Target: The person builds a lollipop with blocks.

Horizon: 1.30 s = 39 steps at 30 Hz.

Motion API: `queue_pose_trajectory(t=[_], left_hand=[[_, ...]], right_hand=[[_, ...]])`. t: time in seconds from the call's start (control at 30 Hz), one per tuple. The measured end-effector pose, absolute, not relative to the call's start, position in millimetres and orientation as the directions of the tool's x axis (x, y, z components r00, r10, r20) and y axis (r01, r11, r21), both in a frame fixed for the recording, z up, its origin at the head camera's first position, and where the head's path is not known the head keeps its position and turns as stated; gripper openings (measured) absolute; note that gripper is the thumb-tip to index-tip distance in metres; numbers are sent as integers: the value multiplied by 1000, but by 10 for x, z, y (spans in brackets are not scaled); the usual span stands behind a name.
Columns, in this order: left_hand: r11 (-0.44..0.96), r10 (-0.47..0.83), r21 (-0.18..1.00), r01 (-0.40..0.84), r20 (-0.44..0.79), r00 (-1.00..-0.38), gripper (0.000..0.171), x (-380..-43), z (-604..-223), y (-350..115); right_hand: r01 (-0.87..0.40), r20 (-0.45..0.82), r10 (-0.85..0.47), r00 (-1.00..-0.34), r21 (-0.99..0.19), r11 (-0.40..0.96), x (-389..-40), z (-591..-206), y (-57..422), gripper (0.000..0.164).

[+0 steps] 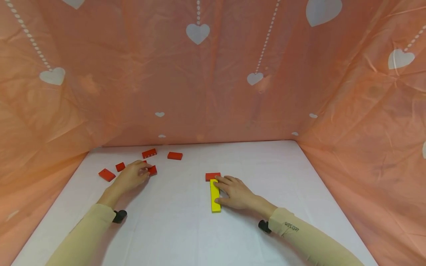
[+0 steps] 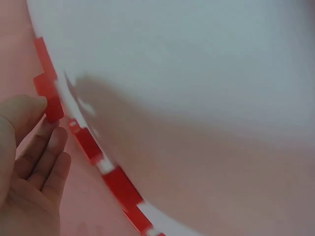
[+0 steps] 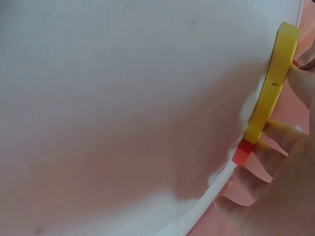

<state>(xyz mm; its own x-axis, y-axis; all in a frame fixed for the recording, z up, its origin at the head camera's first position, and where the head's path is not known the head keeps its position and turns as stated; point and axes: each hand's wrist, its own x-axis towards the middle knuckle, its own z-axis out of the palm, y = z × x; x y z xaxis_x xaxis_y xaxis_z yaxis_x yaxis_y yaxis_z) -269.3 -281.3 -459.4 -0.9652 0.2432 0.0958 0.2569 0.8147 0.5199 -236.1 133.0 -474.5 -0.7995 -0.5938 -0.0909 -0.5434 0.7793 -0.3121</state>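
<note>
My left hand (image 1: pixel 133 175) pinches a small red block (image 1: pixel 152 170) between thumb and fingers at the table's left side; the left wrist view shows the thumb against this red block (image 2: pixel 54 107). Another bit of red peeks out just behind those fingertips. My right hand (image 1: pixel 237 193) lies beside a long yellow block (image 1: pixel 215 203), its loosely extended fingers and thumb touching the block's right side. Across the yellow block's far end lies a red block (image 1: pixel 211 177), making a T shape, partly covered by the right fingertips. In the right wrist view, the yellow block (image 3: pixel 274 83) runs along the thumb and index finger.
Around the left hand lie several red pieces: a block (image 1: pixel 107 175), a small cube (image 1: pixel 120 167), a block with pale dots (image 1: pixel 149 153) and another block (image 1: pixel 175 156). The white tabletop (image 1: pixel 173 229) is bordered by orange curtains (image 1: pixel 213 92) with hearts.
</note>
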Motion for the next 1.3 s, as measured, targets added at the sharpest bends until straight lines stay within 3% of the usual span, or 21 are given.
queue_pose_trajectory(t=[0.87, 1.3], left_hand=[[734, 318, 614, 290, 66, -946, 37, -2968, -4585, -1675], [723, 437, 558, 408, 88, -895, 31, -3141, -4628, -1241]], right_hand=[[-516, -138, -584, -800, -337, 787, -2360, -4744, 1330, 68], [-510, -143, -579, -803, -339, 790, -2354, -4724, 1326, 69]])
